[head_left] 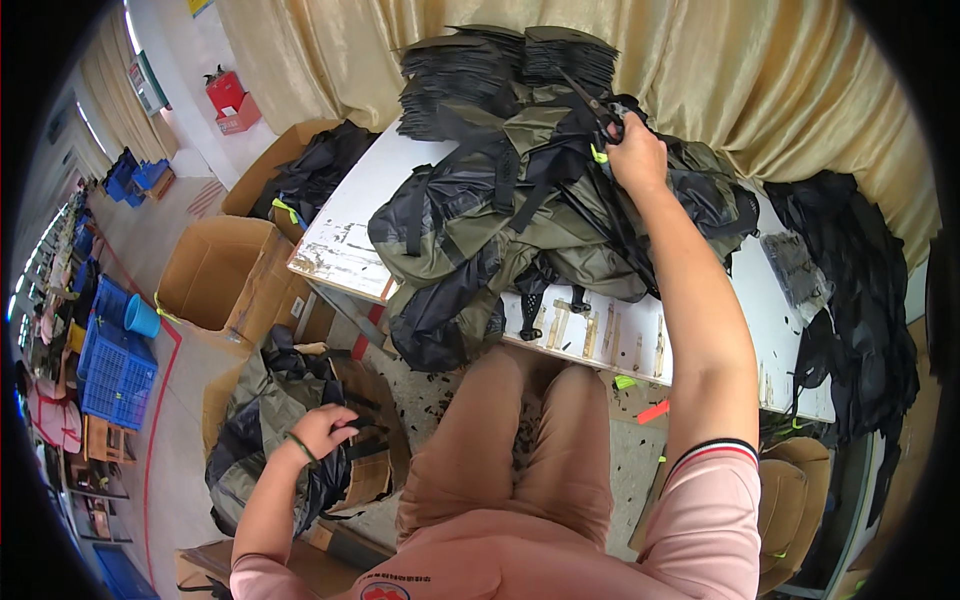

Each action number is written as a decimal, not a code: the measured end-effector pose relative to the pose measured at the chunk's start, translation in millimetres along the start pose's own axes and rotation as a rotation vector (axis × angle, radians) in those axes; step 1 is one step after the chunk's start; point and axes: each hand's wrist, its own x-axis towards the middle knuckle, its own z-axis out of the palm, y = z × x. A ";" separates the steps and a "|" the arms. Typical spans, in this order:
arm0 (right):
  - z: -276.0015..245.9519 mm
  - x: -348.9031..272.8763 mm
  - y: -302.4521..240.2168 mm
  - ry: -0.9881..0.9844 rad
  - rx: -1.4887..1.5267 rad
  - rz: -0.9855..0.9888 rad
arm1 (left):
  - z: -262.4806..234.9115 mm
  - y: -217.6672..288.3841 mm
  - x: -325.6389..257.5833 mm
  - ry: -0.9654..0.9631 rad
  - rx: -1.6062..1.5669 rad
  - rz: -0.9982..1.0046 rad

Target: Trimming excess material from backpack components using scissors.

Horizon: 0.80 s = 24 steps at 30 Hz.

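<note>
Lowering the scissors (597, 107), gripped in the right hand (637, 155), point-first could pierce the olive-and-black backpacks (465, 225); whether the left hand (321, 432) pinches anything cannot be determined.

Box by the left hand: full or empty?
Not empty: dark fabric bulges from the box near the left hand; how full, cannot tell.

Pleated pale-gold satin curtains (790, 70) hang behind a scuffed white worktable (335, 218), yellowed strips (590, 335) marking its near edge. A red box-shaped fixture (226, 93) is set against the white wall (185, 70) at left. A painted red line (149, 455) runs along the grey floor (182, 415), near blue plastic crates (118, 370) and a round light-blue bucket (142, 316). Dark scraps (430, 388) litter the floor below the table; bright white light (38, 240) glows at far left.
</note>
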 end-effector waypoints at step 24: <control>-209.3 -343.5 93.8 -0.735 1.012 0.483 | 63.0 248.3 216.2 -0.163 -0.910 0.086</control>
